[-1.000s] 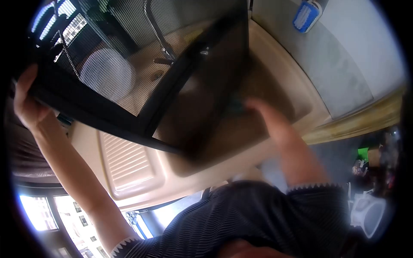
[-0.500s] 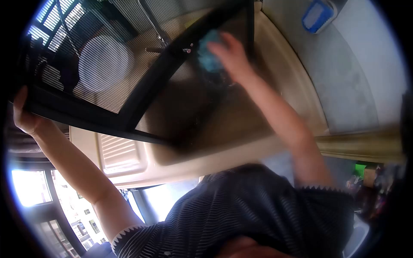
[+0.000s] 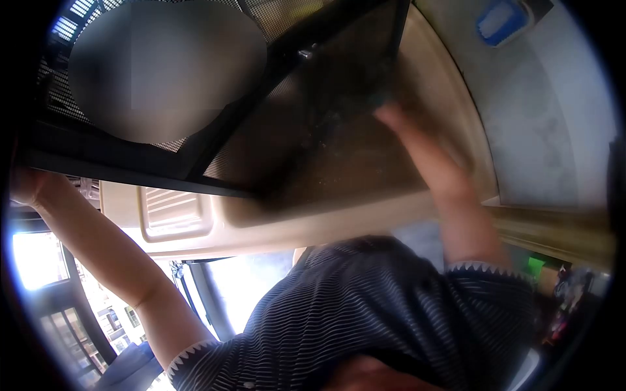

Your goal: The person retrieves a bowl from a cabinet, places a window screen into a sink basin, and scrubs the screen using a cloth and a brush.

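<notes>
A large mesh screen with a dark frame [image 3: 117,160] stands tilted over a beige sink [image 3: 450,85]. At the far left, my left hand [image 3: 27,186] is closed on the lower corner of that frame, its fingers largely lost in the dark image edge. My right hand [image 3: 390,112] is smeared by motion near the screen's right side, over the basin. A trace of a blue-green rag [image 3: 375,101] shows at its fingertips; the rest is in shadow. Wet specks or suds mark the dark mesh beside it.
A ribbed drainboard [image 3: 176,212] forms the sink's left part. A blue-and-white plastic item [image 3: 502,25] lies on the grey surface at upper right. Assorted small things [image 3: 567,293] sit at lower right. A blurred grey oval [image 3: 168,72] covers part of the screen.
My right hand has moved down and to the right along the screen with the blue-green rag. The view has shifted a little, and my left hand appears slightly lower.
</notes>
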